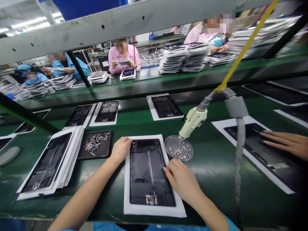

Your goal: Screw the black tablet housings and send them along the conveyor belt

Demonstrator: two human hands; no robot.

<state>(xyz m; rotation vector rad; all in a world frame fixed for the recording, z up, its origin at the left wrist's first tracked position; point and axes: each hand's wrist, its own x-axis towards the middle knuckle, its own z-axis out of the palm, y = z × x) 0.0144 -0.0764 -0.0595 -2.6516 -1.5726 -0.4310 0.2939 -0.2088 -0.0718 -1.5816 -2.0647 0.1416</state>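
Note:
Directly before me lies a black tablet housing (141, 160), its inside facing up, on a white paper sheet (154, 210). A pale strip runs down its middle and a small board shows near its lower edge. At its upper left edge are the curled fingers of my left hand (121, 150), gripping it. My right hand (184, 179) is closed at the right edge, thumb and forefinger against the housing. Just beyond that hand, an electric screwdriver (194, 120) hangs with its tip over a round perforated tray of screws (178, 148).
Left of me are a stack of housings on paper (48, 163) and a black tray (83, 154) of small parts. More housings (166, 106) lie farther back. At right, another person's hand (288, 141) rests over a housing. A grey cable (239, 160) hangs there. Co-workers sit opposite.

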